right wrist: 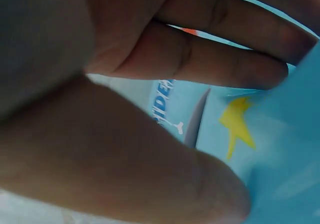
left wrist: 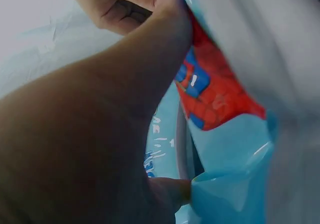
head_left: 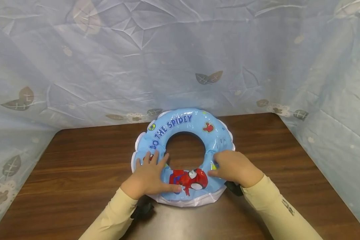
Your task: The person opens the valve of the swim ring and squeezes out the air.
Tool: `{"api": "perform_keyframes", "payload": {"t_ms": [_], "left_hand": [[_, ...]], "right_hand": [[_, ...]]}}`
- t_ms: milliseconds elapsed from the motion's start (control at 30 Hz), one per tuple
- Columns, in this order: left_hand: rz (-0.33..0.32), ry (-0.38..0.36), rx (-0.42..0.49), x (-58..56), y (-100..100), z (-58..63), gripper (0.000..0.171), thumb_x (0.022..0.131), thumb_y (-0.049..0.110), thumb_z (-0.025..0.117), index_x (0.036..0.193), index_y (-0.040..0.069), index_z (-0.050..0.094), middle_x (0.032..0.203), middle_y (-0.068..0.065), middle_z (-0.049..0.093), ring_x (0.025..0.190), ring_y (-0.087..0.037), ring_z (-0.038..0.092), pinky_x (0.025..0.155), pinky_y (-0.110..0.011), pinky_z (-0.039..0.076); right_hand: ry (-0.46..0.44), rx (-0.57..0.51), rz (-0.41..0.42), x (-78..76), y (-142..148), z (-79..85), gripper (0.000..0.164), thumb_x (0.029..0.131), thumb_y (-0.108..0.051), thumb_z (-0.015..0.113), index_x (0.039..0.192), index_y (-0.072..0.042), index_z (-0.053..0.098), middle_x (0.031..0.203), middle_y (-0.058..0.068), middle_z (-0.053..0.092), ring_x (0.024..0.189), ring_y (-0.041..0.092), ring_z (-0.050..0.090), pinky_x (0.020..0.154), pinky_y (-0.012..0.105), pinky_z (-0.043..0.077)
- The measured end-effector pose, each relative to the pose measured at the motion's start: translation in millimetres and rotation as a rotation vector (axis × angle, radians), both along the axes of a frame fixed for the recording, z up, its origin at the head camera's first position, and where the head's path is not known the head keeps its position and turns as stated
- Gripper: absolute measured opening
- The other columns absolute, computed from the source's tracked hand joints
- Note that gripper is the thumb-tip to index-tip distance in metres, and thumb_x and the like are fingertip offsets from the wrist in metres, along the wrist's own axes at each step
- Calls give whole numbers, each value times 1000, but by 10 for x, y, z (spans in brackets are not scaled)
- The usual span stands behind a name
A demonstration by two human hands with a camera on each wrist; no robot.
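Observation:
An inflated swim ring (head_left: pixel 183 116), light blue with red cartoon figures and lettering, lies on the wooden table. On its near left part rests my left hand (head_left: pixel 148 176), fingers spread and thumb reaching towards the red figure. My right hand (head_left: pixel 235 166) touches the near right part. In the right wrist view, the fingers of that right hand (right wrist: pixel 210 54) look fairly straight, with thumb and fingertips against the blue ring (right wrist: pixel 295 134) around a yellow shape. The left wrist view shows the left thumb and a fingertip against the ring (left wrist: pixel 225 144).
The brown wooden table (head_left: pixel 87 173) extends on both sides of the ring. A wrinkled pale blue curtain (head_left: pixel 168 50) with leaf prints hangs behind the table and along its sides. Dark wrist straps (head_left: pixel 142 208) sit under the sleeves.

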State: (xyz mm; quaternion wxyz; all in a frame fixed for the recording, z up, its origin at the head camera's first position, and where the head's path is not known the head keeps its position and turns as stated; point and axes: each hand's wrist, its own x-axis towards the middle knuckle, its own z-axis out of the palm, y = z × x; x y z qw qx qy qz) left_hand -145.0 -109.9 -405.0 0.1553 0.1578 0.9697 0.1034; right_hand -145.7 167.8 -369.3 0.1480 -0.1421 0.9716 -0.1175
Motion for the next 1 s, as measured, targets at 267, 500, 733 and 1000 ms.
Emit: {"api": "perform_keyframes", "payload": {"t_ms": [267,500,733,1000], "left_hand": [[-2,47,-37,10,55,-92,127,65,86,72,163,15,33,167,-26,23,151,-56,15,112,-82,12],[3,76,-75,23,109,-150,126,64,84,76,163,17,34,169,-26,17,152,-56,11,112,-82,10],[7,84,-69,33,139,-209,127,63,83,77,163,17,33,170,-26,10,153,-57,6,113,-82,5],[3,60,-54,5,122,-227,125,64,81,78,163,19,35,171,-25,11,153,-56,8,113,-81,6]], "right_hand": [[25,12,51,-39,-51,-121,34,83,-34,86,73,-11,64,56,0,52,53,15,52,55,28,46],[104,98,114,-25,-124,-227,44,83,-37,87,59,-12,58,49,0,47,49,15,48,52,28,44],[238,182,177,20,-193,-248,44,79,-39,90,61,-6,66,48,0,47,49,17,51,54,32,52],[134,112,155,58,-150,-195,38,83,-34,88,68,-7,66,52,0,48,49,15,48,54,30,49]]}}
